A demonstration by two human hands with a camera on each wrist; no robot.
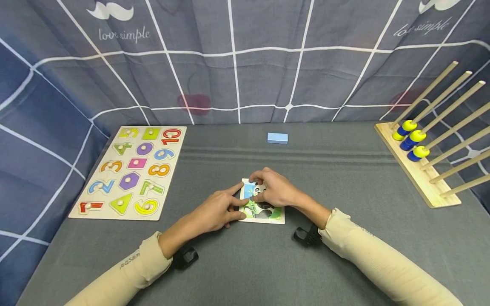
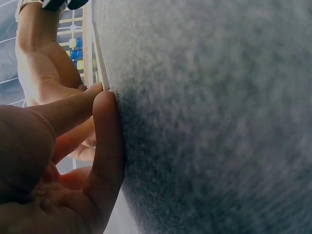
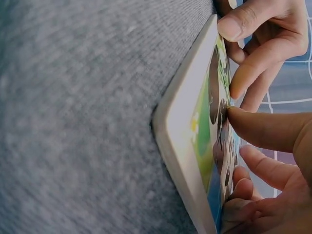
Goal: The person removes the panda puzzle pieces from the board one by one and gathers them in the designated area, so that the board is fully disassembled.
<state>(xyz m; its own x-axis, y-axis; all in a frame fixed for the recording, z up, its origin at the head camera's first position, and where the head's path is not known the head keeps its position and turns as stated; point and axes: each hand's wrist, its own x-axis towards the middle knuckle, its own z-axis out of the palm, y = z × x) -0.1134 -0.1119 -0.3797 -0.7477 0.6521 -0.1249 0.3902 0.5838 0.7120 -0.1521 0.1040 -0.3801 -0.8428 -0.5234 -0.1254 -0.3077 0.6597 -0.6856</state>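
Observation:
A small panda picture puzzle [image 1: 269, 220] in a pale frame lies flat on the grey cloth, in the middle of the head view. My left hand [image 1: 218, 207] grips its left side, with the thumb at the lower corner, the index finger stretched to the upper corner and another fingertip on the picture. From the right, my right hand [image 1: 278, 190] reaches over the puzzle, thumb and bent fingers touching the picture near its top left. The right wrist view shows the frame's thick rim [image 3: 170, 146] and the right thumb [image 3: 263, 127] pressing the surface. Whether a loose piece lies under those fingers, I cannot tell.
A number and shape board [image 1: 115, 216] lies at the left. Behind the puzzle sits a light blue block [image 1: 277, 138]. At the right stands a wooden peg stand [image 1: 440, 182] with tall rods and yellow and blue beads. A checked curtain [image 1: 264, 80] hangs behind.

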